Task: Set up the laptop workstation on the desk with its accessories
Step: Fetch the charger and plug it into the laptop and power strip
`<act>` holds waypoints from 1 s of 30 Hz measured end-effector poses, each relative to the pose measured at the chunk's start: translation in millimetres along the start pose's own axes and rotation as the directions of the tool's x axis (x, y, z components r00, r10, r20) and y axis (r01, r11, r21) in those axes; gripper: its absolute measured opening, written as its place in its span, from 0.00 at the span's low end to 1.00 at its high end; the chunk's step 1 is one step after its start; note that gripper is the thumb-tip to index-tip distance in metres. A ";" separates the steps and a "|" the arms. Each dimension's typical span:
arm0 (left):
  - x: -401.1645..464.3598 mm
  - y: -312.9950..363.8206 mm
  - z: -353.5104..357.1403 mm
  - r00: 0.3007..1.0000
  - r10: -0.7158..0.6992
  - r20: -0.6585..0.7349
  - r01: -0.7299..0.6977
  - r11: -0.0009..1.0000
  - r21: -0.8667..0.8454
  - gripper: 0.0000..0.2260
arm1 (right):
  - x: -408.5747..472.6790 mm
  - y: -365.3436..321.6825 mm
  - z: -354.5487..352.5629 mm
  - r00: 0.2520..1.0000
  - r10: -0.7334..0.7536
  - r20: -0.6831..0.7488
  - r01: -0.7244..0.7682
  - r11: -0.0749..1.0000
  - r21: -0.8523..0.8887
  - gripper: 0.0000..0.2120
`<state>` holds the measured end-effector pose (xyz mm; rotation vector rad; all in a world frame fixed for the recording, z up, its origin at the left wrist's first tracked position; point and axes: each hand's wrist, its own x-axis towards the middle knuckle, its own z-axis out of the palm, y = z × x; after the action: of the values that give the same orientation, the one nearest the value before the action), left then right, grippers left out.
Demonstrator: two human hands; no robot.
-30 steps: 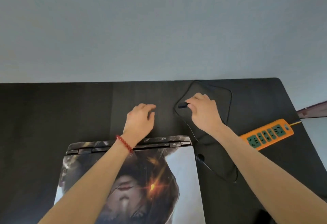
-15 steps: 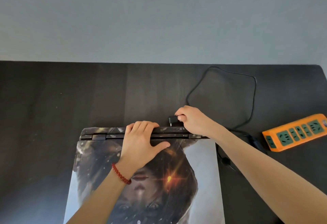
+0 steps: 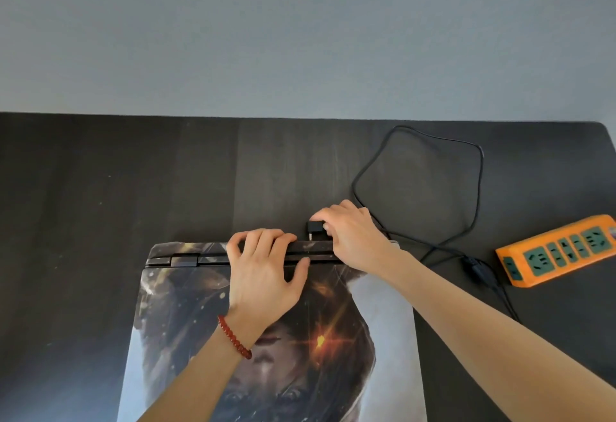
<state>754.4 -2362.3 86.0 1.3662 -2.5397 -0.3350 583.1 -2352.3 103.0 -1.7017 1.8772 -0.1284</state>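
**A:** Entry, head view. Where does your laptop sit?

**B:** Closed, flat on the dark desk, hinge edge turned away from you, lid covered by a printed picture skin. Its near end runs out of the bottom of the view.

**A:** Your left hand?

**B:** Palm down on the lid at the hinge end. Your fingers are curled over the far edge of the laptop, thumb lying along the lid toward the right. So you grip the laptop's back edge. A red bead bracelet sits on that wrist.

**A:** Your right hand?

**B:** Just behind the hinge edge, right of your left hand and near it. Thumb and fingertips pinch a small black plug, an angled one with its metal tip pointing down at the laptop's rear edge. The tip sits right at that edge; whether it is seated in a port I cannot tell.

**A:** Cable?

**B:** The black cable leaves from under your right hand, runs out in a wide loop over the desk toward the far right, then comes back to a black block lying just left of the power strip.

**A:** The strip itself?

**B:** Orange body, green sockets, lying flat near the desk's right edge, well apart from the laptop. No plug shows in the sockets visible here.

**A:** Background?

**B:** A plain grey wall behind the desk's far edge.
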 end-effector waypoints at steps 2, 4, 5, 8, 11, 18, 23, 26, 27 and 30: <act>-0.3 0.9 0.2 1.000 -0.011 -0.013 0.011 1.000 0.011 0.16 | -4.5 -1.6 8.0 0.995 -0.024 -0.101 0.018 0.998 -0.060 0.16; -0.1 0.6 0.5 1.000 -0.011 -0.018 0.011 1.000 0.013 0.15 | -10.2 -5.5 18.1 0.985 -0.007 -0.172 -0.007 0.997 -0.081 0.17; -0.2 0.3 0.4 1.000 -0.014 -0.019 0.014 1.000 0.009 0.15 | -12.0 -7.6 22.8 0.980 0.005 -0.201 -0.019 0.997 -0.072 0.20; 0.1 0.2 0.7 0.999 -0.043 -0.025 0.044 0.999 0.006 0.14 | -11.7 -9.7 26.5 0.969 0.066 -0.238 -0.072 0.997 -0.019 0.19; 2.3 2.2 0.4 0.998 -0.063 0.001 0.063 0.997 0.038 0.13 | -9.5 -11.4 23.2 0.964 0.135 -0.229 -0.123 0.990 0.066 0.13; 7.1 5.6 2.0 0.999 -0.044 0.016 0.043 0.997 0.063 0.13 | -4.5 -14.9 20.3 0.915 0.276 -0.295 -0.215 0.951 0.222 0.13; 6.3 4.1 4.3 0.997 -0.070 -0.033 0.072 0.996 0.056 0.13 | -1.8 -19.2 14.8 0.953 0.255 -0.166 -0.220 0.954 0.203 0.12; 5.6 4.0 4.1 0.997 -0.068 -0.032 0.070 0.995 0.075 0.13 | 3.1 -24.4 13.2 0.960 0.250 -0.123 -0.224 0.955 0.194 0.13; 5.7 4.3 4.0 0.997 -0.072 -0.028 0.074 0.994 0.080 0.13 | 4.1 -26.2 13.2 0.964 0.242 -0.113 -0.217 0.957 0.192 0.13; 7.5 6.7 3.4 0.996 -0.083 -0.014 0.084 0.993 0.081 0.13 | 3.5 -25.5 9.8 0.971 0.222 -0.091 -0.205 0.964 0.168 0.13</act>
<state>744.1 -2364.8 85.6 1.5032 -2.5178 -0.2412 610.2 -2357.0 105.2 -1.4019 2.0598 -0.2811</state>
